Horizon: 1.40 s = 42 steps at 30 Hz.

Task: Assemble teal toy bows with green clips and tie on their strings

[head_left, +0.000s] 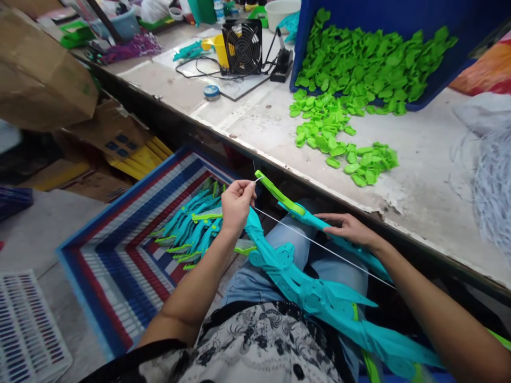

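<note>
The worktable (255,127) edge runs just beyond the held turquoise bow (307,214), which lies above the person's lap with its green tip (275,192) near that edge; judging by this, a careless swing could knock the tip against the wood. Another turquoise bow (287,274) lies across the lap, close enough to snag things. The right hand (353,230) grasps the held bow's limb; if that grip slipped, the string (319,242), pinched by the left hand (237,205) beside the tip, might jerk loose. No brand or writing is legible; a bottle (219,11) bears a blurred label.
</note>
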{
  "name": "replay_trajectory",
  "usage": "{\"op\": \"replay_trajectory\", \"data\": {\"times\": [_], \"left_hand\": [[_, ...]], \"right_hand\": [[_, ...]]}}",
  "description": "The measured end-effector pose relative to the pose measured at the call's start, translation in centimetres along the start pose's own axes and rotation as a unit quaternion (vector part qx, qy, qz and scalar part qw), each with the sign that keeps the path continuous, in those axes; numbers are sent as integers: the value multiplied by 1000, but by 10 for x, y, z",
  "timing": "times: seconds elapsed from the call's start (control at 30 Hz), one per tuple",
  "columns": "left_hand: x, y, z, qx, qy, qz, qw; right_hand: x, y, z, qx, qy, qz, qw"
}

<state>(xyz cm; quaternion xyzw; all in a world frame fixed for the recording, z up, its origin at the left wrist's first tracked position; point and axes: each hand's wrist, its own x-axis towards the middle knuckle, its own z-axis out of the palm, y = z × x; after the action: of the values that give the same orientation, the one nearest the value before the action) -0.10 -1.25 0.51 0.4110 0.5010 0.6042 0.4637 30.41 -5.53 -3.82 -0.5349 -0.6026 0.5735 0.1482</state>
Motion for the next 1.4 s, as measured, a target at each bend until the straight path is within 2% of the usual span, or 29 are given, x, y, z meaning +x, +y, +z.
{"op": "replay_trajectory", "data": {"times": [0.13, 0.37, 0.5, 0.67, 0.93, 1.1, 1.2, 1.4], "left_hand": [[-2, -6, 4, 4, 26, 11, 1000], [-7, -8, 5, 26, 22, 18, 999], [-10, -9, 5, 19, 33, 2, 999], [-9, -8, 9, -41, 58, -38, 997], [-6, -19, 12, 15, 75, 27, 997], [-6, -18, 14, 29, 79, 36, 996], [-5, -17, 14, 36, 69, 33, 996], [5, -12, 12, 31, -3, 44, 999]], "right_hand": [[-1, -1, 1, 8, -2, -1, 1000], [-1, 2, 2, 6, 11, -5, 1000], [-2, 0, 2, 8, 10, 2, 1000], [-2, 0, 3, -4, 18, -6, 1000], [-1, 7, 2, -19, 15, -12, 1000], [-1, 9, 2, -23, 16, -15, 999], [-1, 9, 2, -20, 15, -21, 999], [-3, 0, 4, -19, 16, -11, 1000]]}}
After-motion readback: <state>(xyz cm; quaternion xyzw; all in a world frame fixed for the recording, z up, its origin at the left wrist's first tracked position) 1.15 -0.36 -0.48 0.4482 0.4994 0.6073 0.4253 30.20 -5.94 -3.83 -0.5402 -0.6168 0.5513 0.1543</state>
